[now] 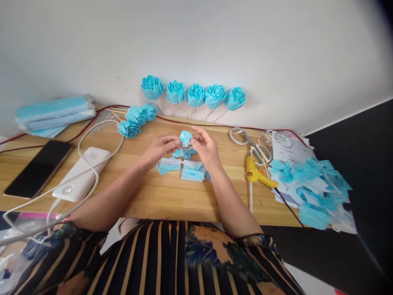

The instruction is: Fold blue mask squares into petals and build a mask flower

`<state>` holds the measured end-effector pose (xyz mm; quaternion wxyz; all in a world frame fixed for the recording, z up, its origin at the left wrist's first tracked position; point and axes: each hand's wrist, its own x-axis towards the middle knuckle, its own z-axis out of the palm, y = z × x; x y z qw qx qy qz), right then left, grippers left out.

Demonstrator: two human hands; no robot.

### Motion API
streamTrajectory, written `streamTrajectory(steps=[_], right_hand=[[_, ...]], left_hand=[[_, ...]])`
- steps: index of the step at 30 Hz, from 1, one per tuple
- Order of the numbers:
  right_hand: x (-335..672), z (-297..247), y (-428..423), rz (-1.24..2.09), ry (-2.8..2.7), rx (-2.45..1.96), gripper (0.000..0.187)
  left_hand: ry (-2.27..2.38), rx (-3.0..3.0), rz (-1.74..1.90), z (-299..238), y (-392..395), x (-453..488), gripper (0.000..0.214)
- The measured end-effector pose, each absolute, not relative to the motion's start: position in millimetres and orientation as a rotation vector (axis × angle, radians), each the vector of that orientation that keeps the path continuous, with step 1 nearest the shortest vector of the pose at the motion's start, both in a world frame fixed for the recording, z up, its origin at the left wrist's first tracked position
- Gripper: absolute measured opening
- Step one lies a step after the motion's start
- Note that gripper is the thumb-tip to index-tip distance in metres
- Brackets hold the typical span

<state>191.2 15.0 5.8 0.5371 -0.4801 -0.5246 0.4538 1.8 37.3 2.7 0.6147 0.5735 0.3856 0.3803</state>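
Note:
Between my two hands, above the middle of the table, is a small folded light-blue petal piece (185, 138). My left hand (162, 148) pinches its left edge between thumb and fingers. The thumb and a finger of my right hand (206, 148) grip its right edge, while another finger is stretched up and away. Just below lie loose blue pieces (183, 153), partly hidden by the hands. Nearer to me are a stack of cut blue-and-white sheets (193, 171) and a smaller cut sheet (168, 166) beside it.
Several blue flowers on sticks (195, 96) lean against the wall; more flowers (136, 121) lie left. Further left are a mask stack (57, 112), phone (39, 168) and cabled power bank (81, 174). Right are tape (238, 130), scissors (259, 151), a yellow glue gun (259, 174) and blue scraps (319, 190).

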Motion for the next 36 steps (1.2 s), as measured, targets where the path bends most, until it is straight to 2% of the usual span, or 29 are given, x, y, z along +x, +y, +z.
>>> streamTrajectory(steps=[13,21,26,32,36], right_hand=[[192.6,3.1,15.6,1.229,-1.292,-1.085,0.054],[206.6,8.8,16.7,1.234,-1.265,-1.134,0.042],[210.5,10.0,17.4,1.295,-1.340,-1.086,0.044],[204.5,10.8,17.0,1.192,-1.272,-1.110,0.046],[198.5,10.4,16.1,1.156,-1.237,-1.089,0.045]], left_hand=[[0.968,1.322,0.966,10.1,36.9,4.2,0.039],[0.873,1.360,0.791,10.2,35.9,0.8,0.035],[0.882,1.375,0.775,7.9,34.5,2.1,0.041],[0.890,1.360,0.860,5.4,34.8,3.6,0.063],[0.873,1.411,0.759,8.7,32.0,4.1,0.052]])
